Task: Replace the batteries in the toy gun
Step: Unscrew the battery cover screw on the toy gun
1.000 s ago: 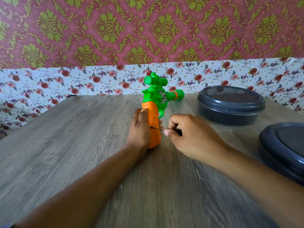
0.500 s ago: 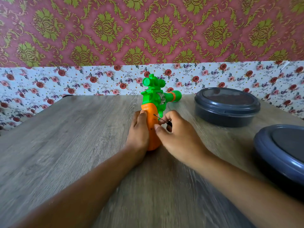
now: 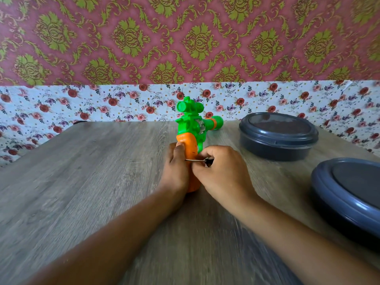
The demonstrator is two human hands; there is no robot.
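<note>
A toy gun [image 3: 191,128] with a green body and an orange grip stands upright on the wooden table [image 3: 82,182], its barrel pointing right. My left hand [image 3: 175,167] grips the orange handle from the left, thumb on its back edge. My right hand [image 3: 222,173] pinches a small screwdriver [image 3: 198,160] with a thin metal shaft and dark handle. The shaft lies level and its tip touches the orange grip. The lower part of the grip is hidden behind both hands.
Two dark grey round lidded containers stand on the right: one [image 3: 277,134] farther back, one [image 3: 349,194] nearer at the table's right edge. A floral paper wall [image 3: 102,105] runs along the back of the table.
My right hand has lowered the screwdriver from a tilted pose near the top of the grip to a level one lower down. The left hand and toy gun have stayed in place.
</note>
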